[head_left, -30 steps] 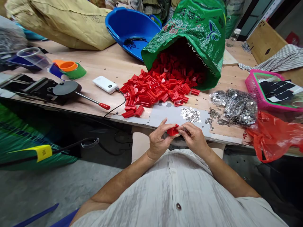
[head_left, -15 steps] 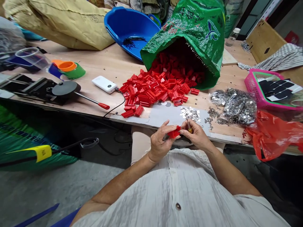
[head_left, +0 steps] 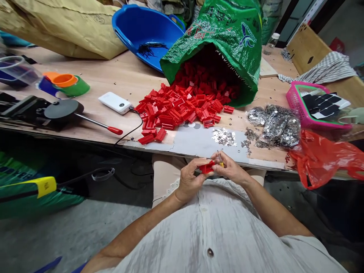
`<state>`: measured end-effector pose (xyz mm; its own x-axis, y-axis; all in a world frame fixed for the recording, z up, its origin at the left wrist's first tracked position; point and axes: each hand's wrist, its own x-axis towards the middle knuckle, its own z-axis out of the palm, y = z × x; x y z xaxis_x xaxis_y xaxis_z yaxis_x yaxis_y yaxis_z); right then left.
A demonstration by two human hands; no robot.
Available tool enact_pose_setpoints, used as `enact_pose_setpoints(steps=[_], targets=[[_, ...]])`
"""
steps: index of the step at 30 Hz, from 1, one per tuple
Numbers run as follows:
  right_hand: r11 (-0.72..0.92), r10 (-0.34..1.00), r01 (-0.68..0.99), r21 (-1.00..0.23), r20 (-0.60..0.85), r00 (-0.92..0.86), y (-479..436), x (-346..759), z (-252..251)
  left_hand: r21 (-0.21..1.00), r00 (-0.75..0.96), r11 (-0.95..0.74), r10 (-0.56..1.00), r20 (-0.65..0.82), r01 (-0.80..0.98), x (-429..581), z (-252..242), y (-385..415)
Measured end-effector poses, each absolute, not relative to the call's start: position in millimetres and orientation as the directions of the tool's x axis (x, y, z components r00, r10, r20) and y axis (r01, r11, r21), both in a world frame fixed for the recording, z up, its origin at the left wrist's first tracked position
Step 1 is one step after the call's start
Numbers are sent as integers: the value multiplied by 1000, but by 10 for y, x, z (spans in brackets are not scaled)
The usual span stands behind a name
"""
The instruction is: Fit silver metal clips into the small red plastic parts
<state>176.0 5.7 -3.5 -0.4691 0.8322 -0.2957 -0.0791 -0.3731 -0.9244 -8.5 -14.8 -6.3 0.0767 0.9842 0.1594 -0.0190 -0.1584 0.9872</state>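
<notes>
My left hand [head_left: 189, 179] is closed around a small red plastic part [head_left: 206, 167], holding it over my lap just off the table's front edge. Close on its right, my right hand [head_left: 233, 171] grips a small tool with a yellow handle [head_left: 221, 164] and a thin metal shaft pointing up; its exact kind is unclear. The right thumb and fingertips meet the red part's right end, and whether they pinch a small piece there is hidden. Beyond the hands, thin silvery metal pieces [head_left: 224, 137] lie on a grey sheet [head_left: 193, 142].
A heap of red parts [head_left: 176, 110] spills from a green sack [head_left: 224, 34]. Bagged metal pieces [head_left: 280, 125], a pink basket [head_left: 292, 100] and a red plastic bag [head_left: 321, 159] lie right. Left are a power bank [head_left: 115, 103], a lever device [head_left: 64, 110] and a blue basin [head_left: 125, 26].
The view has shifted, so the table's things appear further left. Both hands sit slightly lower, and the red part is turned flatter between them. Each hand keeps its hold.
</notes>
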Motion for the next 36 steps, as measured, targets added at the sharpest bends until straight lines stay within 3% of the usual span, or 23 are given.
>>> enact_pose_setpoints(steps=[6, 9, 11, 14, 16, 18, 22, 26, 31, 36], targets=[[-478, 775, -137, -867, -343, -531, 31, 1768, -66, 969, 181, -125, 970, 165, -211, -143, -115, -86], [-489, 738, -128, -863, -330, -589, 83, 1754, -60, 949, 167, -32, 982, 88, -314, -179, -137, -39], [-389, 751, -36, -921, -294, -592, 189, 1780, -18, 930, 133, 49, 991, 1, -366, -196, -150, -11], [-22, 909, 306, -952, -146, -390, 454, 1870, 67, 901, 81, 107, 994, -80, -421, -208, -163, 19], [156, 977, 626, -764, 24, -214, 656, 1921, 98, 896, 58, 107, 994, -90, -431, -208, -168, 32], [214, 976, 805, -553, 84, -202, 830, 1932, 95, 896, 46, 102, 995, -91, -432, -207, -172, 41], [264, 962, 907, -328, 20, -273, 1026, 1831, 33, 900, 33, 104, 995, -99, -423, -211, -171, 49], [274, 956, 932, -238, -38, -291, 1118, 1722, -22, 899, 23, 113, 993, -114, -423, -223, -168, 52], [275, 952, 906, -323, -42, -304, 1183, 1722, -25, 912, -4, 94, 995, -104, -399, -224, -172, 71], [230, 967, 689, -687, 82, -241, 1057, 1759, 47, 951, -63, -5, 998, -15, -309, -190, -184, 110]])
